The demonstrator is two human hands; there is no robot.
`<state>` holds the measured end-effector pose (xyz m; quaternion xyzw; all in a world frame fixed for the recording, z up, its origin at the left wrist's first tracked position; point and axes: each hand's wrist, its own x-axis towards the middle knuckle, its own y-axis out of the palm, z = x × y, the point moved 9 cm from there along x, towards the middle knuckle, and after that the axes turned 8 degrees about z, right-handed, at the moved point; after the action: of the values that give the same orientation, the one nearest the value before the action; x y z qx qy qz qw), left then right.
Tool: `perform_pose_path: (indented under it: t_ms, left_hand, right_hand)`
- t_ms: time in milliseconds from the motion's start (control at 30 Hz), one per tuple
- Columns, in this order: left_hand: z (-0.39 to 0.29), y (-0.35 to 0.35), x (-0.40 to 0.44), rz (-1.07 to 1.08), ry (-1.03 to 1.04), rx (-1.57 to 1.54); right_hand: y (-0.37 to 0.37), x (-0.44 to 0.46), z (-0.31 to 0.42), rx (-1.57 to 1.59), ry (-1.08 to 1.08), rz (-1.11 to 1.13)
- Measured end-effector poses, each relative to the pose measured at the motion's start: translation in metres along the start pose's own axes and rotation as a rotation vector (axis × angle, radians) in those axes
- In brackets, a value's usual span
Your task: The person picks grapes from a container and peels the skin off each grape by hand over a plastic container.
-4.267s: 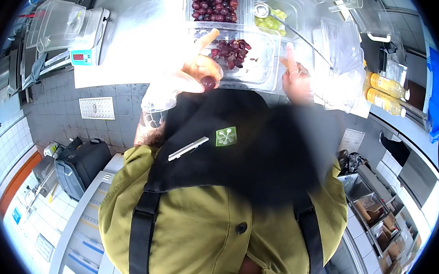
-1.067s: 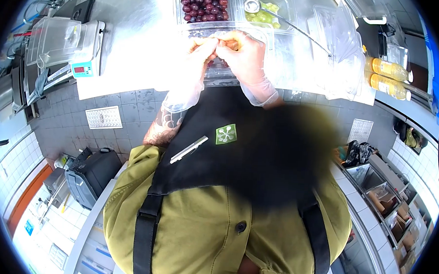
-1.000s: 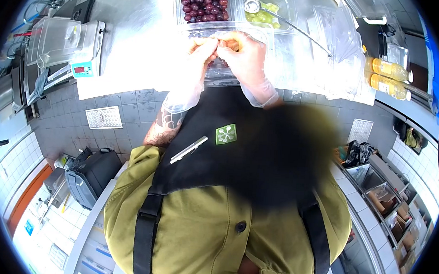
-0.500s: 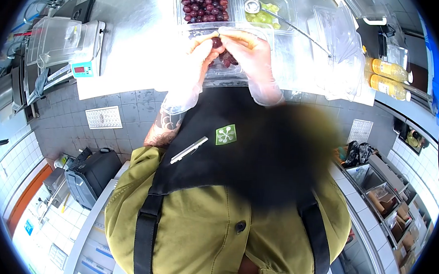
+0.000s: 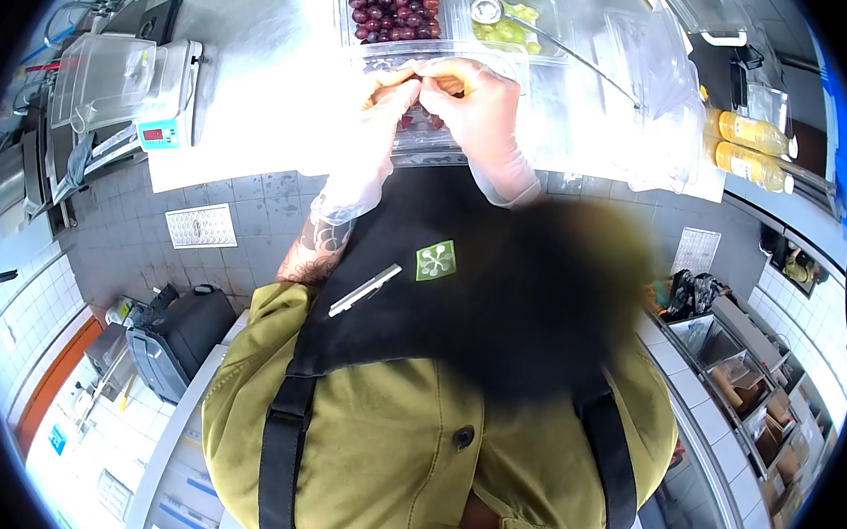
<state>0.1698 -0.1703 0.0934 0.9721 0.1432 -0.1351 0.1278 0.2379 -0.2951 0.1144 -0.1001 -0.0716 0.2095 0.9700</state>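
Observation:
My left hand (image 5: 386, 102) and my right hand (image 5: 482, 103), both in clear gloves, meet over a clear plastic tray (image 5: 420, 157). The fingers of each hand are closed in a pinch, with the fingertips together. Whatever lies between them is hidden by the fingers. Below the hands, a few dark red grapes (image 5: 435, 122) show in the tray, mostly covered. Just beyond stands a clear container full of loose red grapes (image 5: 398, 12). To its right, another container holds green grapes (image 5: 508, 31), with a long-handled metal scoop (image 5: 488, 10) lying across it.
A scale (image 5: 162, 132) with clear plastic containers on it stands at the left of the steel table (image 5: 261, 84). Clear plastic lids or bags (image 5: 647, 113) lie to the right. Two bottles of yellow liquid (image 5: 752, 167) are near the right end.
The red grape seen between my fingertips is now out of sight. My right hand has turned and curled inward, and both hands cover more of the grapes beneath.

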Motion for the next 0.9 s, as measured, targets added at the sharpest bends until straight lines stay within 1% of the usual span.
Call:
perform_pose_path:
  t_ms: [100, 133, 200, 233, 267, 300, 400, 467, 567, 600, 700, 767, 900]
  left_hand:
    - [0.002, 0.010, 0.004, 0.136, 0.036, -0.160]
    - [0.008, 0.011, 0.007, 0.176, 0.030, -0.256]
    - [0.020, 0.010, 0.014, 0.253, 0.017, -0.451]
    - [0.023, 0.006, 0.014, 0.243, 0.025, -0.497]
    - [0.025, 0.003, 0.015, 0.232, 0.034, -0.543]
    - [0.026, 0.001, 0.015, 0.219, 0.043, -0.590]
    - [0.028, -0.004, 0.013, 0.151, 0.053, -0.596]
    - [0.032, -0.007, 0.012, 0.133, 0.065, -0.565]
    - [0.032, -0.007, 0.011, 0.100, 0.113, -0.529]
    - [0.032, -0.008, 0.010, 0.071, 0.118, -0.504]
    - [0.032, -0.006, 0.007, -0.042, 0.101, -0.394]
    - [0.021, -0.001, 0.001, -0.098, 0.117, -0.267]
    - [0.008, 0.003, -0.004, -0.128, 0.110, -0.104]
  right_hand:
    - [0.005, -0.002, -0.038, 0.542, 0.306, 0.042]
    - [0.002, -0.001, -0.037, 0.633, 0.352, 0.086]
    - [-0.009, 0.000, -0.040, 0.601, 0.296, 0.006]
    - [-0.015, 0.001, -0.039, 0.583, 0.268, -0.035]
    - [-0.018, -0.002, -0.040, 0.561, 0.301, -0.053]
    - [-0.018, -0.003, -0.042, 0.555, 0.306, -0.026]
    - [-0.012, -0.008, -0.046, 0.519, 0.330, 0.045]
    - [-0.004, -0.012, -0.042, 0.464, 0.359, 0.071]
    - [0.000, -0.009, -0.026, 0.224, 0.130, 0.057]
    - [0.000, -0.009, -0.019, 0.156, 0.066, 0.021]
    - [0.001, -0.008, -0.003, 0.063, 0.035, 0.029]
    - [-0.003, -0.006, 0.003, -0.016, -0.022, -0.007]
    - [-0.007, -0.006, -0.002, -0.062, -0.075, -0.061]
